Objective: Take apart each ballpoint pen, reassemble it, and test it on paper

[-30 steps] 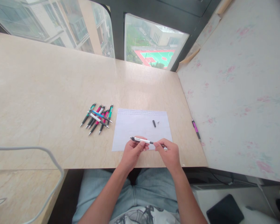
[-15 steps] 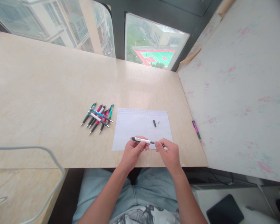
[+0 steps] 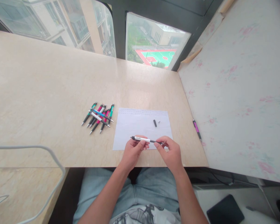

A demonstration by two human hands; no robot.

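Observation:
A white pen [image 3: 142, 139] with a black clip end lies level over the paper's near edge. My left hand [image 3: 134, 152] is closed around its white barrel. At the pen's right end, my right hand [image 3: 169, 151] pinches the thin dark part that sticks out of the barrel; its tip is partly hidden by the fingers. Beyond my right hand, a black grip sleeve [image 3: 155, 123] and a tiny metal tip [image 3: 159, 122] rest on the white sheet of paper [image 3: 130, 127], which carries rows of faint writing along its far edge.
Several pens [image 3: 99, 118] in green, pink, blue and white lie in a pile left of the paper. A purple pen [image 3: 197, 129] lies against the flowered wall [image 3: 233, 93]. A grey cable [image 3: 53, 158] loops over the left side. The window [image 3: 154, 40] stands behind the table [image 3: 60, 84].
My right hand has shifted slightly right and its fingers have moved along the thin dark part, so more of it shows. My left hand and the pen barrel stay nearly still.

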